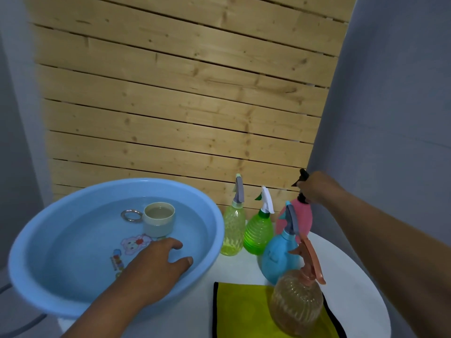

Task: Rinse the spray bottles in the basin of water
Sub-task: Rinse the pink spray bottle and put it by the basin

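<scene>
Right hand [314, 189] grips the black sprayer head of the pink bottle [302, 218], apparently still standing at the back of the row. Left hand [156, 267], fingers loosely spread, rests on the basin [22, 276] rim. Risk: lifting out could topple the blue bottle [278, 257] just in front.

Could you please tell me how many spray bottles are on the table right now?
5: yellow-green bottle nearest the basin, green bottle beside it, pink bottle held by the right hand, blue bottle, amber bottle on the cloth.
</scene>
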Demonstrator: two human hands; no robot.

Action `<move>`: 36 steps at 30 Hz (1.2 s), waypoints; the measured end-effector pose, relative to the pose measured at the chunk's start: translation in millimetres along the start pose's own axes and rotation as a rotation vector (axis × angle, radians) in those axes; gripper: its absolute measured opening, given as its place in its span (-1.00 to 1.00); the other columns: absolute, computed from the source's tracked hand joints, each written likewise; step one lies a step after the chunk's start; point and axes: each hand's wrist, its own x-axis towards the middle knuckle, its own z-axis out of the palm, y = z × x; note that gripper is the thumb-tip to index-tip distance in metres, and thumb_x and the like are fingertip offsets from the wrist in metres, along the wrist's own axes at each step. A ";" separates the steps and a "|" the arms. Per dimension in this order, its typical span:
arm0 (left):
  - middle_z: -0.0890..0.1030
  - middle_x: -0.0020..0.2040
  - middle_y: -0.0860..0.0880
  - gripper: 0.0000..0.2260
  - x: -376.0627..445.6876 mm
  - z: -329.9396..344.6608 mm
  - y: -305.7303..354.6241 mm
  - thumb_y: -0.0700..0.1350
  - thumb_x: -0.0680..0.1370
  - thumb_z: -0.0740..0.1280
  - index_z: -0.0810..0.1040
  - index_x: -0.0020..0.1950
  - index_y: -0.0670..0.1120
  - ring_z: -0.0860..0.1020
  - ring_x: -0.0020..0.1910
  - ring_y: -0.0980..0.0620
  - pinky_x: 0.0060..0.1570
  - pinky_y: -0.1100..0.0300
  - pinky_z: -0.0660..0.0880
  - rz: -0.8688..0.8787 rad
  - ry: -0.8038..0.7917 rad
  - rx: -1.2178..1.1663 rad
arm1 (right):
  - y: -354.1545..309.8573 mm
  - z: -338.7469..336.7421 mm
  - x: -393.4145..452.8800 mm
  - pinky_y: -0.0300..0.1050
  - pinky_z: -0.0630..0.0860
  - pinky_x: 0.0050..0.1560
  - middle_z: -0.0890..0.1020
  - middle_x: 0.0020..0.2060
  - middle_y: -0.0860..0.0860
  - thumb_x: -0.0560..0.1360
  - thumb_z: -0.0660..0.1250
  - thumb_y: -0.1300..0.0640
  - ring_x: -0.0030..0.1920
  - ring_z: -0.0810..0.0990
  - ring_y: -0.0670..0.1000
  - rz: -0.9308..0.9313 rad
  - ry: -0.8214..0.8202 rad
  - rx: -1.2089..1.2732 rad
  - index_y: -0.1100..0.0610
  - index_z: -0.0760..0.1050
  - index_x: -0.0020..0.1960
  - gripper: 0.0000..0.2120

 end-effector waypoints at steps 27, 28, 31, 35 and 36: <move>0.47 0.35 -0.04 -0.51 13.7 18.2 30.3 0.21 0.54 0.31 0.39 0.43 0.08 0.48 0.27 -0.07 0.24 0.00 0.43 0.043 0.101 0.237 | 28.2 46.4 0.4 -0.15 0.39 -0.36 0.59 -0.26 0.12 0.61 0.25 0.06 -0.27 0.55 0.09 0.072 -0.166 0.077 0.19 0.42 -0.22 -0.72; 0.47 0.35 -0.04 -0.52 12.9 18.0 28.9 0.21 0.54 0.31 0.40 0.42 0.09 0.46 0.29 -0.07 0.26 0.00 0.41 0.035 0.105 0.226 | 28.3 47.2 0.6 -0.14 0.39 -0.34 0.59 -0.23 0.13 0.61 0.24 0.06 -0.25 0.55 0.09 0.071 -0.162 0.085 0.20 0.43 -0.19 -0.73; 0.48 0.35 -0.03 -0.54 10.6 18.9 25.4 0.21 0.54 0.31 0.43 0.40 0.08 0.43 0.34 -0.07 0.29 0.01 0.38 0.018 0.124 0.203 | 27.2 47.2 1.0 -0.11 0.44 -0.26 0.59 -0.21 0.13 0.59 0.24 0.07 -0.22 0.57 0.10 0.060 -0.155 0.099 0.22 0.46 -0.11 -0.78; 0.49 0.35 -0.04 -0.55 10.3 19.4 25.2 0.20 0.54 0.31 0.44 0.39 0.08 0.44 0.33 -0.08 0.28 0.02 0.39 -0.002 0.125 0.208 | 25.8 46.5 -1.5 -0.12 0.45 -0.29 0.56 -0.25 0.09 0.57 0.25 0.04 -0.23 0.58 0.08 0.040 -0.149 0.067 0.19 0.45 -0.16 -0.76; 0.49 0.35 -0.04 -0.55 10.4 19.4 25.3 0.19 0.55 0.31 0.44 0.39 0.08 0.44 0.33 -0.08 0.28 0.02 0.39 -0.009 0.121 0.203 | 26.0 45.2 -2.8 -0.09 0.49 -0.25 0.58 -0.22 0.10 0.57 0.26 0.02 -0.19 0.61 0.10 0.037 -0.154 0.069 0.21 0.48 -0.10 -0.76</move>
